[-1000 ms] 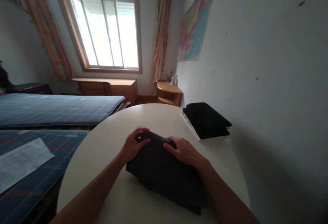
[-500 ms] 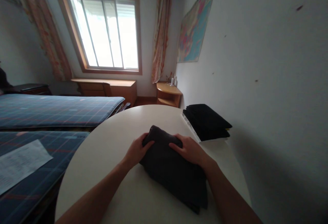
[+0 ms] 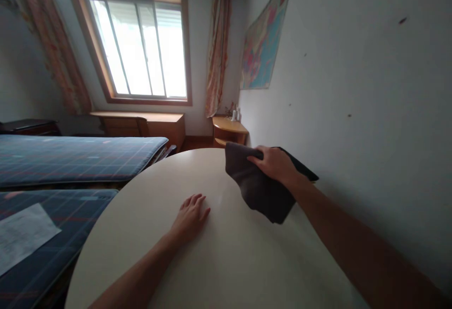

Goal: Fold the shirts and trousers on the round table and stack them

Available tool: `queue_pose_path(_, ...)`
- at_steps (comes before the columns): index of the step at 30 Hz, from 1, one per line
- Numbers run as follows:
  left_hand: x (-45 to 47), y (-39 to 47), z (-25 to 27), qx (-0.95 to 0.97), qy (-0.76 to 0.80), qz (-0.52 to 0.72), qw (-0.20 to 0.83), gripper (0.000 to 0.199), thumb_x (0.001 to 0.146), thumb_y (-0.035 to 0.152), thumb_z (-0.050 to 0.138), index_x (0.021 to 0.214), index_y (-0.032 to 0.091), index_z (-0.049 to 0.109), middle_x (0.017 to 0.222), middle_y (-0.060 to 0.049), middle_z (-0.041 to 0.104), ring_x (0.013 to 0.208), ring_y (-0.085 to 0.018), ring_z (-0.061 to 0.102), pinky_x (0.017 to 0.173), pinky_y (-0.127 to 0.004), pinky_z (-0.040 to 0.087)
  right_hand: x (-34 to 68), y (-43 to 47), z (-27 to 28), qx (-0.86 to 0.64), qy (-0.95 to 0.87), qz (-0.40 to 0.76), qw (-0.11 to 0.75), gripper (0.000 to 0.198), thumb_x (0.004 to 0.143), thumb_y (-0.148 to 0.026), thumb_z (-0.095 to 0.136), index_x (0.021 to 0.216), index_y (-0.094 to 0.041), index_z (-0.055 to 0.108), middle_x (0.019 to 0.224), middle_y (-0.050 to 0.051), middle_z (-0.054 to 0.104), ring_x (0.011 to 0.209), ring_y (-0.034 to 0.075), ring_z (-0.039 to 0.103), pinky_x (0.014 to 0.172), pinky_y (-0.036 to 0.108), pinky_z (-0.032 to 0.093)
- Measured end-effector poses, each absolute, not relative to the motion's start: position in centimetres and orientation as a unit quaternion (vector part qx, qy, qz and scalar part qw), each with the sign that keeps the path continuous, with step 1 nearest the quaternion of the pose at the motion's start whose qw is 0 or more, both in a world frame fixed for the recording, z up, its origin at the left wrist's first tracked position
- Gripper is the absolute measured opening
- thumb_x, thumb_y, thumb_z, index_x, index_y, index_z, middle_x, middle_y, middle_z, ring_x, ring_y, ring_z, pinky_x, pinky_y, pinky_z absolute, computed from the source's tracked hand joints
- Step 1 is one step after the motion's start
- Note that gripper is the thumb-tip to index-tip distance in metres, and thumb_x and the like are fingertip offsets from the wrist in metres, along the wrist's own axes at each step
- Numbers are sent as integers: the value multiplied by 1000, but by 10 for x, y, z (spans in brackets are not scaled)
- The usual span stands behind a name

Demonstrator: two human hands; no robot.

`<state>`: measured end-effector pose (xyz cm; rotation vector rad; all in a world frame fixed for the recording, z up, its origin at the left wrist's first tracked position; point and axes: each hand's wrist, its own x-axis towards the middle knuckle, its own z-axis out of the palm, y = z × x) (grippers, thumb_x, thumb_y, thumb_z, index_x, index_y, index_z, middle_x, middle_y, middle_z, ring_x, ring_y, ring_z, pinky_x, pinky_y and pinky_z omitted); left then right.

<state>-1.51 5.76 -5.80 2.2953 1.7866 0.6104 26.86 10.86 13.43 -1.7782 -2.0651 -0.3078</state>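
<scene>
A folded dark grey cloth garment (image 3: 259, 184) hangs from my right hand (image 3: 277, 163), which pinches its upper edge between thumb and fingers. Its exact kind I cannot make out. The garment is raised over the right side of the round white table (image 3: 141, 224). Behind it, a stack of folded black cloth (image 3: 300, 165) shows only in part; my right hand and the garment cover the rest. My left hand (image 3: 192, 212) rests palm down near the table's middle, fingers stretched out, holding nothing.
A white wall (image 3: 370, 134) with a map (image 3: 263, 40) borders the table on the right. To the left are two plaid mattresses (image 3: 81, 158), the nearer one bearing a paper sheet (image 3: 26, 233). A corner shelf (image 3: 229, 125) and a desk (image 3: 162, 118) stand beyond the table.
Both hands held the grey garment on the table before. My left hand has let go and lies on the tabletop; my right hand has lifted the garment toward the black stack.
</scene>
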Motion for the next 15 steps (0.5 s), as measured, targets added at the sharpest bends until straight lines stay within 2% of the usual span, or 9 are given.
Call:
queue_pose_path(5,-15,56,-60,779,595,181,78,52,97,45,41,141,17,49,150,-11,47,142,-27,36,119,-43,28,304,160,184,-662,-697,-117,249,46,85,-61,59,104,-21,74,105,12,75,97,28,68,84,35,51)
queue_pose_path(8,-16,55,-59,782,594,170,78,53,98,44,40,141,15,49,151,-12,46,143,-28,35,120,-44,27,338,191,198,-694,-660,-104,267,52,84,-65,58,104,-19,74,107,14,74,100,30,68,85,36,51)
queue_pose_path(11,-15,54,-56,782,596,163,81,54,98,44,39,142,14,48,152,-12,45,144,-28,34,120,-45,26,379,216,181,-742,-620,-65,247,63,84,-70,53,111,-16,73,113,17,72,103,32,67,86,39,51)
queue_pose_path(14,-14,52,-52,780,597,165,87,52,97,43,40,141,16,49,152,-11,45,144,-28,34,120,-46,26,414,231,136,-780,-591,-62,196,74,84,-68,55,135,-15,59,129,21,64,114,34,62,93,44,48)
queue_pose_path(15,-13,52,-51,779,598,166,90,51,97,42,40,140,16,49,152,-11,45,144,-28,34,120,-46,26,421,233,120,-793,-581,-70,171,73,84,-66,56,137,-14,58,130,22,63,116,35,61,95,46,47)
